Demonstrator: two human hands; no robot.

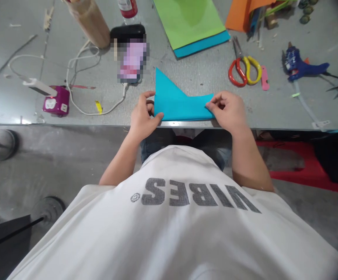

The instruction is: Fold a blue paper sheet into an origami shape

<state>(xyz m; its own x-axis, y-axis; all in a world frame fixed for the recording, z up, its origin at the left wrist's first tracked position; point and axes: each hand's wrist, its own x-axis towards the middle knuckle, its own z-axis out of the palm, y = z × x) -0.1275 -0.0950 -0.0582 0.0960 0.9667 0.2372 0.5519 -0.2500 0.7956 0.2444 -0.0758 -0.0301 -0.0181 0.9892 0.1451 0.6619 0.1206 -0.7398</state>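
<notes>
A folded sheet of blue paper (177, 105) lies at the table's front edge, one pointed corner rising at its left side. My left hand (145, 116) grips its left end, thumb on top at the lower corner and fingers behind the edge. At the opposite end, my right hand (228, 111) pinches the paper's right edge between thumb and fingers. The scissors (241, 72) with one red and one yellow handle lie beyond my right hand. Past the left hand rests a phone (133, 60), blurred out, with a white cable plugged in.
Green paper (192, 23) over blue sheets lies at the back. A blue glue gun (303, 66) sits at the right, near a pink piece (265, 78). On the left are a purple charger block (57, 102), its cable, and a brown container (90, 23). A red stool (300, 163) stands below.
</notes>
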